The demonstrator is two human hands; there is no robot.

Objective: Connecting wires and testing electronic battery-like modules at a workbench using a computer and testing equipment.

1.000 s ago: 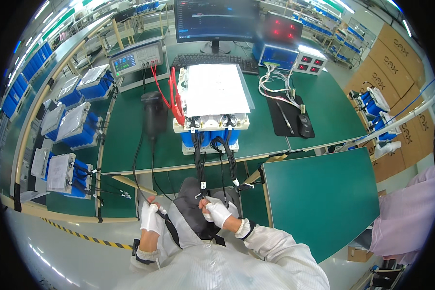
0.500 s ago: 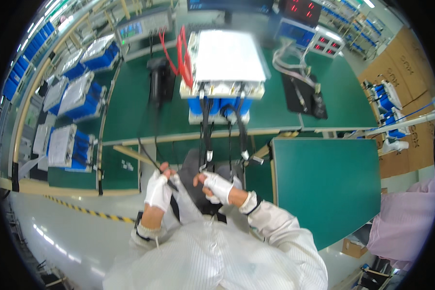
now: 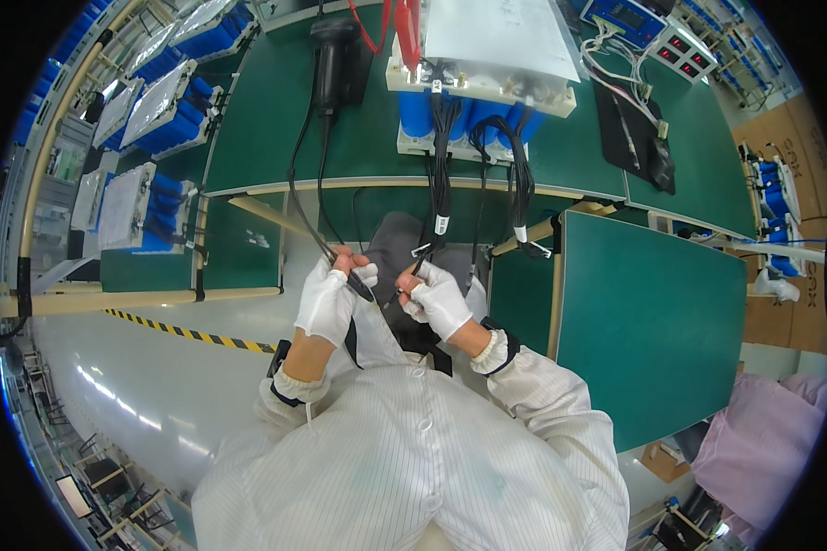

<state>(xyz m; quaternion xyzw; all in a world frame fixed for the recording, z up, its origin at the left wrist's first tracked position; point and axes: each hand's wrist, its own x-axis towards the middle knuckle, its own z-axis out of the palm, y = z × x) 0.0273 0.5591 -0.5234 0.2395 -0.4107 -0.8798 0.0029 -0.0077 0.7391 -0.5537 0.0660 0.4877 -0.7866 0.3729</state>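
In front of me, at the bench edge, stands a battery pack with blue cells (image 3: 415, 112) between off-white end plates and a white sheet (image 3: 487, 37) on top. Two bundles of black wires (image 3: 441, 179) with white tags hang from it over the edge. My left hand (image 3: 329, 298), in a white fingerless glove, is closed around a black cable (image 3: 305, 220) coming down from the bench. Close by on its right, my right hand (image 3: 439, 298), gloved the same way, pinches a thin black wire (image 3: 420, 264) beneath the left bundle. The wire's end is partly hidden by the fingers.
A black handheld scanner (image 3: 334, 60) lies at the bench's left, beside red clip leads (image 3: 407, 32). More blue battery packs (image 3: 152, 209) line the left shelf. A green side table (image 3: 648, 321) stands to my right, near a person's pink sleeve (image 3: 763, 441).
My view has tipped downward, so the bench and battery pack sit higher. My right hand has come up under the left wire bundle and pinches a wire. The left hand still grips its cable.
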